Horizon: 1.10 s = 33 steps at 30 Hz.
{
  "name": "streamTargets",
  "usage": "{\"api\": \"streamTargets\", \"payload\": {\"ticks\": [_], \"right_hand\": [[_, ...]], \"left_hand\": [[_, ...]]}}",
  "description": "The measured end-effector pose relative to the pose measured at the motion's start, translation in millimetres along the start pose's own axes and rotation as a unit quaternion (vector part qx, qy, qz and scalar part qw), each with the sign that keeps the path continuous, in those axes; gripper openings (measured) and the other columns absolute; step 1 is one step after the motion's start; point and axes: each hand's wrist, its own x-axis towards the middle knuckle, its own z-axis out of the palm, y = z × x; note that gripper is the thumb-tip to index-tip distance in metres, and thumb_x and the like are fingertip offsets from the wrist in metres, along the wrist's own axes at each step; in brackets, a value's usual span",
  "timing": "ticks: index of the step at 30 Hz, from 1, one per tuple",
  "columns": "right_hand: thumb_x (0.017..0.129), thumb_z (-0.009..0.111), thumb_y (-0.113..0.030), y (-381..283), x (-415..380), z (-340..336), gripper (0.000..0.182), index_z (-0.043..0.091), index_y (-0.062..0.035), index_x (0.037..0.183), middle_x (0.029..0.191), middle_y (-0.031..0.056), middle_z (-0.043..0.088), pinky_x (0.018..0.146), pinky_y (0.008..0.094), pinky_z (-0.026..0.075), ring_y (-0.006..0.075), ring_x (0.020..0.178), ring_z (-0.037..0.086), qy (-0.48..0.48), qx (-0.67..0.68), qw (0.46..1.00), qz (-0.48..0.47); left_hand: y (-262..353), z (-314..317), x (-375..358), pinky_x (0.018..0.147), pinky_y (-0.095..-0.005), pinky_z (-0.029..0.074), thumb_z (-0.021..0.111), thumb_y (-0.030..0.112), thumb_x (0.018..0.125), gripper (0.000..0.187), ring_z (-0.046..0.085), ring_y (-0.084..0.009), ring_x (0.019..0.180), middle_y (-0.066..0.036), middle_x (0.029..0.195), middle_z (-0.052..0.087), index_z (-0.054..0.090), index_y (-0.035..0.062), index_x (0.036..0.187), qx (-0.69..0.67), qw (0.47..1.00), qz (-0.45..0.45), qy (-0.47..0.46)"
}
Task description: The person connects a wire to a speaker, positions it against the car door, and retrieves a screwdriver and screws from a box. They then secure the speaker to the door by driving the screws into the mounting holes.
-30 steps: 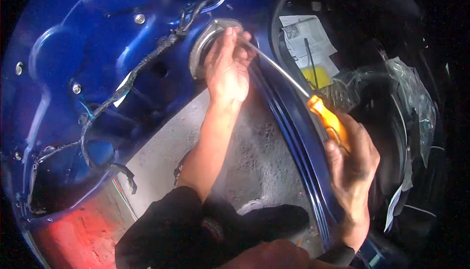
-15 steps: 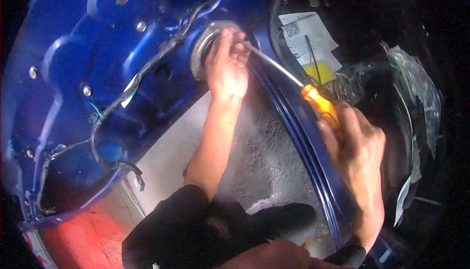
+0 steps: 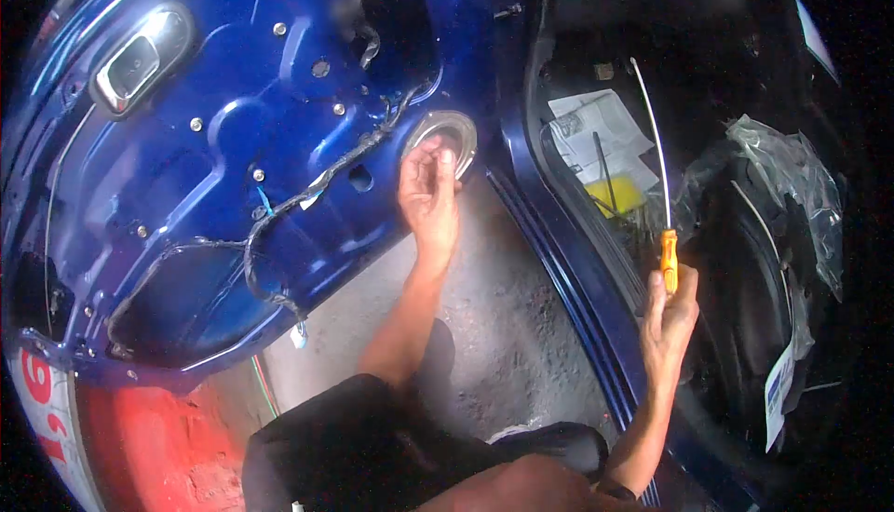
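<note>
A blue car door with its inner panel bare fills the left of the view. Low on its right side sits a round grey ring around a speaker-sized opening. My left hand is at this ring, palm up, its fingers curled together in front of the opening; whatever they may pinch is too small to make out. Over the door sill, my right hand grips a screwdriver by its yellow handle. Its long metal shaft points up and away, the tip apart from the door and the ring.
A wiring harness runs across the door, below the chrome inner handle. Inside the car lie printed papers, a yellow piece and clear plastic wrap. The blue sill borders grey ground; something red is lower left.
The screwdriver has swung away from the ring, from slanting left to nearly upright. My right hand has drawn back. My left hand stays at the ring; the view has shifted to show more of the door.
</note>
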Motion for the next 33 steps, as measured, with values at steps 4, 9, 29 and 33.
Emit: {"api": "streamTargets", "payload": {"ticks": [4,9,29,33], "right_hand": [[0.100,0.056,-0.023,8,-12,4,0.022,0.052,-0.0011,0.098,0.063,0.0020,0.048,0.049,0.0298,0.036,0.0094,0.055,0.043,-0.026,0.096,0.995,0.024],[0.098,0.057,-0.021,32,-35,26,0.021,0.054,-0.0006,0.095,0.064,0.0020,0.048,0.052,0.0305,0.039,0.0107,0.057,0.047,-0.067,0.195,0.977,0.054],[0.095,0.062,-0.018,54,-27,0,0.020,0.056,0.0006,0.093,0.067,0.0081,0.053,0.055,0.0334,0.042,0.0161,0.059,0.051,-0.030,0.227,0.973,0.032],[0.095,0.062,-0.018,62,-28,-2,0.020,0.056,0.0009,0.093,0.068,0.0085,0.053,0.056,0.0334,0.042,0.0157,0.059,0.050,-0.015,0.224,0.974,0.014]], "left_hand": [[30,2,35,0.084,-0.0396,0.050,0.065,0.006,0.088,0.025,0.061,-0.0329,0.094,-0.017,0.099,0.064,0.061,-0.0020,0.111,0.358,0.882,0.272,-0.140],[42,33,88,0.104,-0.0465,0.040,0.063,0.008,0.087,0.051,0.046,-0.0440,0.122,-0.032,0.130,0.048,0.044,-0.0113,0.131,0.593,0.684,0.383,-0.184],[110,105,170,0.087,-0.0501,0.045,0.076,0.034,0.078,0.065,0.053,-0.0349,0.108,-0.017,0.114,0.056,0.053,0.0003,0.129,0.735,0.482,0.474,-0.048],[118,100,172,0.084,-0.0503,0.045,0.075,0.038,0.079,0.052,0.053,-0.0338,0.107,-0.015,0.110,0.057,0.061,0.0028,0.114,0.779,0.433,0.448,-0.077]]}}
